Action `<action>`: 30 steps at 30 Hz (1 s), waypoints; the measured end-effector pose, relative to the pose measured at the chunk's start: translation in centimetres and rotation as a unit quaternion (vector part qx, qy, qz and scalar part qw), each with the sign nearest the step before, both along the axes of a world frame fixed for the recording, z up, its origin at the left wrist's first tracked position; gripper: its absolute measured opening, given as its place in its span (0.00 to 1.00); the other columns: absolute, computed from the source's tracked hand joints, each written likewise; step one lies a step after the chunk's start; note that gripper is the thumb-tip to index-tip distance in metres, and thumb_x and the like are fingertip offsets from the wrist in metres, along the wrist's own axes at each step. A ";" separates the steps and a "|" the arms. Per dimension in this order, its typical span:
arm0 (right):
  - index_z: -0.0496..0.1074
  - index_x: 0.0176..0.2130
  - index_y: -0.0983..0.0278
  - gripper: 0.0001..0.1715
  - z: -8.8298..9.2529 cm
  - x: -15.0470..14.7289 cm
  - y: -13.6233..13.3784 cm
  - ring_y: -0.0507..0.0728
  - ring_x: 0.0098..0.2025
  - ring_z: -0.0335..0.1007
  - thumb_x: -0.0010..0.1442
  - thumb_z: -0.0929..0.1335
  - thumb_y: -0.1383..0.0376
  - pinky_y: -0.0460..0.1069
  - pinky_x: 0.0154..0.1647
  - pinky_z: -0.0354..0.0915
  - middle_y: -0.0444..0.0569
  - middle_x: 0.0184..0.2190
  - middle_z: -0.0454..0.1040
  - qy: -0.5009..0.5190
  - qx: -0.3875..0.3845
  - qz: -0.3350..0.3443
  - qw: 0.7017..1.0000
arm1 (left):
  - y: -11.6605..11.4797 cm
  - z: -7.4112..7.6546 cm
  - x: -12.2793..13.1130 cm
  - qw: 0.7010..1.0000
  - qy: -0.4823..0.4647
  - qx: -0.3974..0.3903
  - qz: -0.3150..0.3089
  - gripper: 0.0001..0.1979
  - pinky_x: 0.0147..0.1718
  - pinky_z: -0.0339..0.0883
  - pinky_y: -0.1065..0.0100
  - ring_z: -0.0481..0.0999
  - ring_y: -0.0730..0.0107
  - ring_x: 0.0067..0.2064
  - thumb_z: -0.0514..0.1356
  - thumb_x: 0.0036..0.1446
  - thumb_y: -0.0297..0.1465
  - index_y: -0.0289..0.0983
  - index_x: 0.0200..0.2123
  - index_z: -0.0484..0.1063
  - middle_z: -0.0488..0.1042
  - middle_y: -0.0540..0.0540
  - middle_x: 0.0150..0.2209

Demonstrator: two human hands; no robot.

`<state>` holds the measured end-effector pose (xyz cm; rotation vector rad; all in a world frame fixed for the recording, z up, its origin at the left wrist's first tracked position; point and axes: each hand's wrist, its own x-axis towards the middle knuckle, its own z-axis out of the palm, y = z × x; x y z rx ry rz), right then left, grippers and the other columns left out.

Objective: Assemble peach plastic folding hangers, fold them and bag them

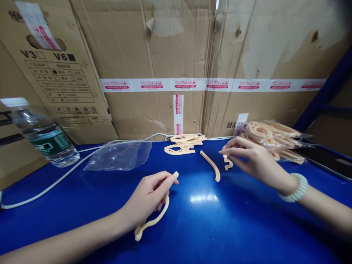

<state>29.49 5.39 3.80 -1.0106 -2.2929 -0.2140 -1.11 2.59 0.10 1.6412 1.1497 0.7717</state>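
My left hand (154, 194) is closed around a curved beige plastic strip, a folding-hanger arm (162, 214) by its look. One end shows above my thumb and the other bends down below my palm. Further right and back, my right hand (251, 159) pinches a small S-shaped beige hook (228, 163) by its upper end, partly hidden by the fingers. Between the hands, a loose curved hanger arm (211, 167) lies on the blue table (181, 227). Several folded beige hangers (180, 148) are stacked at the back middle, against the cardboard.
A clear bag packed with beige hanger parts (271, 135) lies at the back right, beside a dark phone-like slab (327, 159). An empty clear plastic bag (118, 156), a white cable (55, 189) and a water bottle (46, 135) are at left. Cardboard (154, 51) walls the back.
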 end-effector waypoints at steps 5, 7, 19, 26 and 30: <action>0.75 0.41 0.64 0.23 -0.8 1.6 1.3 0.59 0.39 0.74 0.53 0.60 0.80 0.55 0.39 0.71 0.52 0.40 0.75 -0.129 -0.112 -0.052 0.984 | 0.7 -0.4 -0.3 0.996 -0.078 -0.038 0.006 0.19 0.18 0.59 0.76 0.65 0.78 0.19 0.58 0.59 0.47 0.36 0.39 0.70 0.64 0.57 0.20; 0.75 0.40 0.64 0.24 -0.9 1.3 0.9 0.61 0.40 0.73 0.52 0.59 0.80 0.57 0.40 0.71 0.53 0.40 0.75 -0.146 -0.107 -0.070 0.981 | 0.8 -0.2 -0.3 0.993 -0.103 -0.051 0.008 0.19 0.20 0.62 0.76 0.67 0.77 0.19 0.60 0.57 0.46 0.36 0.38 0.69 0.67 0.56 0.20; 0.67 0.55 0.68 0.18 -1.9 -5.9 -5.6 0.58 0.47 0.67 0.67 0.62 0.70 0.52 0.46 0.64 0.55 0.52 0.73 -0.078 -0.010 0.172 0.982 | 0.5 0.2 0.1 0.982 -0.178 -0.061 -0.024 0.18 0.28 0.69 0.75 0.78 0.73 0.30 0.64 0.57 0.43 0.37 0.36 0.61 0.80 0.46 0.32; 0.71 0.49 0.66 0.17 -3.0 -6.5 -5.7 0.58 0.40 0.64 0.68 0.63 0.58 0.54 0.41 0.59 0.50 0.43 0.77 -0.150 0.025 0.184 0.971 | -0.3 0.3 0.5 0.974 -0.203 -0.087 -0.043 0.18 0.26 0.71 0.76 0.79 0.71 0.31 0.64 0.59 0.41 0.37 0.36 0.59 0.80 0.44 0.33; 0.73 0.40 0.65 0.11 -3.1 -6.3 -5.4 0.57 0.37 0.63 0.68 0.63 0.62 0.53 0.40 0.56 0.47 0.33 0.75 -0.129 0.026 0.167 0.977 | -0.2 0.3 0.4 0.979 -0.192 -0.070 -0.001 0.17 0.28 0.74 0.74 0.82 0.67 0.34 0.64 0.59 0.39 0.38 0.41 0.59 0.80 0.43 0.38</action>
